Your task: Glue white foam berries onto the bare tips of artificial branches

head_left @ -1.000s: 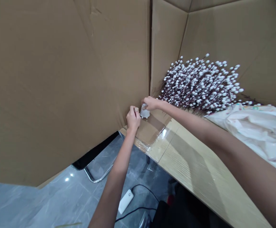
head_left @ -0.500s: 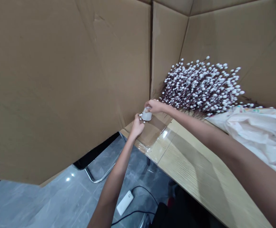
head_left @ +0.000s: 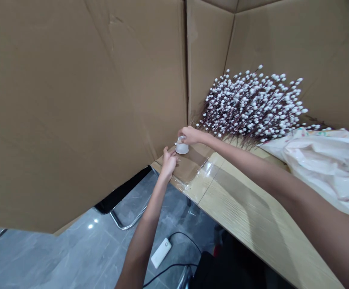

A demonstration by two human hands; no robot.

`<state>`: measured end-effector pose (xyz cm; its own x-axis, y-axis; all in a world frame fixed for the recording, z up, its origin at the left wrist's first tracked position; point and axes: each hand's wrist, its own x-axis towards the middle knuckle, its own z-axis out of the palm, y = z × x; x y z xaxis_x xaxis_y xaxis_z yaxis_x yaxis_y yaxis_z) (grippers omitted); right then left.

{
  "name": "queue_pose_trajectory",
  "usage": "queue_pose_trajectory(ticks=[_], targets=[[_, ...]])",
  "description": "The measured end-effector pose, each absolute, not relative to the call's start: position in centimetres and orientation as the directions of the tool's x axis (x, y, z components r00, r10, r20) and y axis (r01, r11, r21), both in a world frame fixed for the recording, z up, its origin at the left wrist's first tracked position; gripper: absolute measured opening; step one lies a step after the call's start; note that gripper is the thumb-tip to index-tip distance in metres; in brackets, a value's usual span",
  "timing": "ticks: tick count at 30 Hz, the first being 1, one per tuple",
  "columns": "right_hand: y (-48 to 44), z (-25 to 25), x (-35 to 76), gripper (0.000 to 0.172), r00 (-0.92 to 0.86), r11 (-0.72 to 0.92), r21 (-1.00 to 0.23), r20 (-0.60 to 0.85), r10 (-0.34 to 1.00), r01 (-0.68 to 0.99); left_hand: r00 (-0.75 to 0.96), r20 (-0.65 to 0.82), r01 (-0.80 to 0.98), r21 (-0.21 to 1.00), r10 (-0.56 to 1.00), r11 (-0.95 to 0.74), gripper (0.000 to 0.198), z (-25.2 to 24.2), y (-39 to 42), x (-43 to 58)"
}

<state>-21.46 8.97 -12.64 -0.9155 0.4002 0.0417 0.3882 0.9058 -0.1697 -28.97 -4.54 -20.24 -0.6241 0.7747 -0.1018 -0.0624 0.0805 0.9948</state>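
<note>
A small whitish cup (head_left: 182, 148) stands on a brown cardboard piece, its wider end seemingly down. The fingers of my right hand (head_left: 190, 135) are closed around its upper part. My left hand (head_left: 169, 163) is just left of and below the cup, its fingers apart, resting at the cardboard's edge. One or two small white bits show at the cup's left rim. Beyond my right hand lies a big bundle of dark stems with white berry-like buds (head_left: 252, 106).
Tall cardboard panels (head_left: 87, 112) rise at the left and back. A taped cardboard sheet (head_left: 189, 170) covers the corner of the wooden table (head_left: 237, 204). White printed plastic (head_left: 327, 168) lies at right. On the tiled floor are a white power bank-like box (head_left: 161, 253) and black cables.
Several white buds beside the cup have gone from sight there. The cup and my right hand have shifted slightly left; my left hand has pulled back a little. The view has moved slightly.
</note>
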Motion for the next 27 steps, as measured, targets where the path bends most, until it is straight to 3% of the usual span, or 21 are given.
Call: queue_pose_trajectory(ticks=[9, 16, 21, 27], targets=[[7.8, -13.3, -22.2, 0.03, -0.914, 0.904, -0.16, 0.022, 0.406, 0.398, -0.591, -0.106, 0.0, 0.991, 0.8, 0.131, 0.088, -20.0, -4.2, -31.2], [7.8, -13.1, -22.2, 0.031, -0.905, 0.895, -0.165, 0.026, 0.425, 0.415, -0.58, -0.031, 0.063, 0.994, 0.814, 0.083, 0.062, -19.8, -3.3, -30.5], [7.3, -12.5, -21.3, 0.033, -0.905, 0.893, -0.172, 0.018, 0.426, 0.417, -0.57, 0.005, 0.054, 0.998, 0.821, 0.031, 0.063, -19.6, -3.4, -30.0], [6.5, -12.3, -19.0, 0.031, -0.921, 0.905, -0.191, 0.007, 0.39, 0.381, -0.761, 0.171, 0.065, 0.98, 0.626, -0.188, 0.043, -20.7, -6.8, -28.4]])
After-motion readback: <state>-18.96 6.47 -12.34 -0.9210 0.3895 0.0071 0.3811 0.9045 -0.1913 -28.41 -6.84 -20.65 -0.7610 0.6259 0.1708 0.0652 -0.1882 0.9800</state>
